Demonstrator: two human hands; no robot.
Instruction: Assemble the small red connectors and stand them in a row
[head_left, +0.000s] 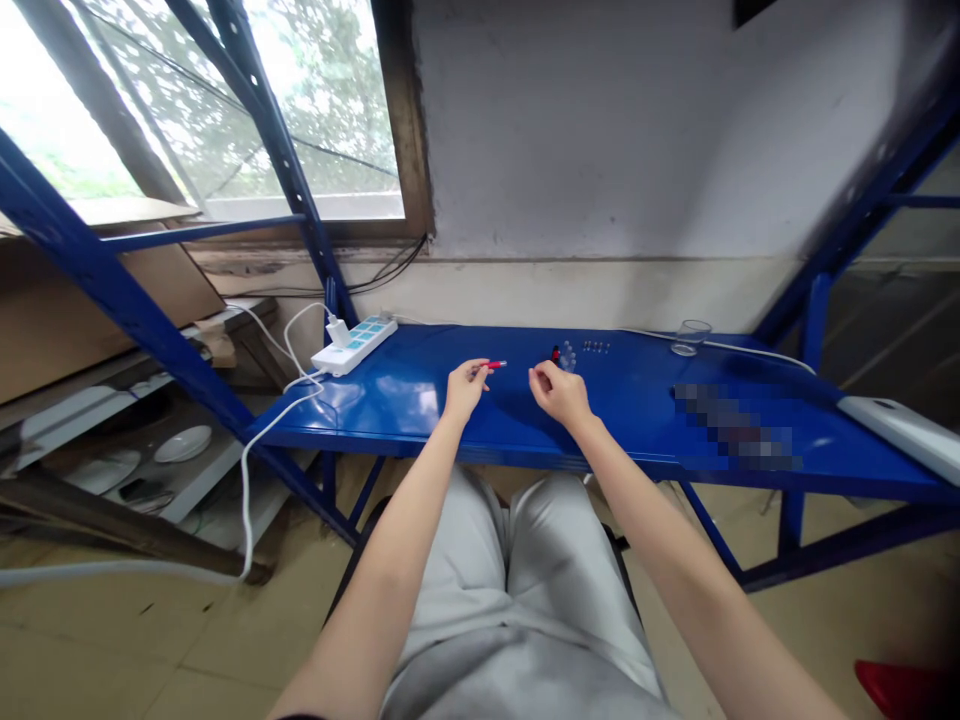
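Observation:
My left hand (463,388) is closed above the blue table (375,408), pinching a slim red pen-like piece (496,364) with a pale tip that points right. Just across from it, my right hand (564,392) has its fingers pressed together in a pinch; anything between them is too small or hidden to make out. Behind the right hand lie small red and black parts (556,353) and several clear plastic pieces (568,355), partly covered by the hand. Further back, several tiny metallic parts (597,346) are lined up in a row.
A white power strip (352,345) with a plug and cable stands at the table's left end. A clear glass (690,338) is at the back right. A blurred dark object (739,428) and a white device (904,435) lie on the right. Blue posts (277,140) frame the table.

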